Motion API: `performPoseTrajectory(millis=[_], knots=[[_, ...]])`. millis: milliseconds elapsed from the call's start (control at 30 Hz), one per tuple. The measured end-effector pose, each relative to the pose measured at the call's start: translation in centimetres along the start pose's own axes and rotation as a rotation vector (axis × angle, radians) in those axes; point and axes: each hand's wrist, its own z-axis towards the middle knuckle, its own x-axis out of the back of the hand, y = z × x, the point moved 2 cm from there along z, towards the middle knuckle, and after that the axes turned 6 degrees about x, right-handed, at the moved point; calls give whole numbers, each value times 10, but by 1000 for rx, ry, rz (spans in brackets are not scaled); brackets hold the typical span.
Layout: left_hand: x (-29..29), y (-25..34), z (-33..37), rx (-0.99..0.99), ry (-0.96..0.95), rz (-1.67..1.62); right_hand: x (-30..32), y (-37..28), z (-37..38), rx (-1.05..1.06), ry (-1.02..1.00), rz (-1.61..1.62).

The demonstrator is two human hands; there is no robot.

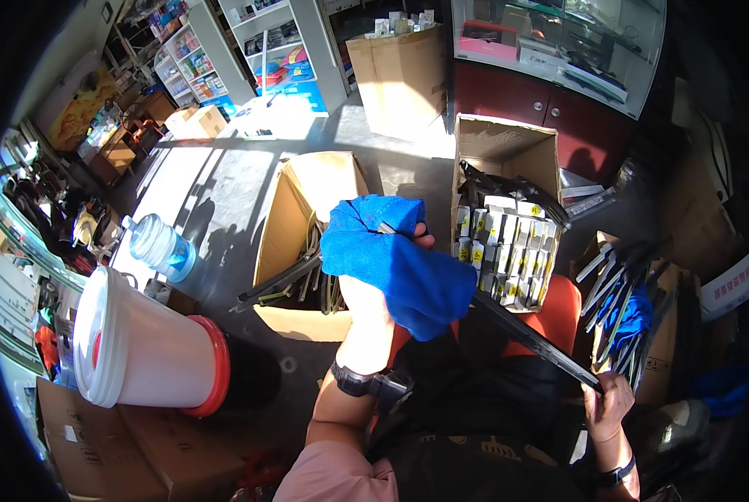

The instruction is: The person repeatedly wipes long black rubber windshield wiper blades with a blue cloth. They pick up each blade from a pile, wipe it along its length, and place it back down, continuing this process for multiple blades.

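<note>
A blue cloth (374, 251) is bunched in my left hand (424, 237), whose fingertips show at its far right edge while the rest is covered. The cloth is folded around a long dark wiper blade (541, 345), which slants down to the right. At the blade's lower right end, my right hand (610, 406) pinches it with closed fingers. A cardboard box (303, 325) behind my left forearm holds several wiper blades. To the right of the cloth, another cardboard box (508, 138) contains rows of small white packages (508, 251) and dark wiper parts.
A white bucket with a red rim (161, 343) stands at left, near a clear water bottle (163, 248). More strips and a blue cloth (633, 318) fill a box at right. A glass cabinet (558, 50) and a tall carton (399, 79) stand beyond.
</note>
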Motion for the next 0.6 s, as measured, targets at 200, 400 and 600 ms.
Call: performPoseTrajectory(millis=[200, 400, 600], knots=[[-21, 3, -9, 93, 158, -98, -6, -3, -1, -17, -26, 3], [-4, 2, 0, -50, -69, -10, 0, -4, 3, -48, -71, -35], [12, -9, -8, 118, -204, -365, 5, 12, 26, -34, 55, -170]])
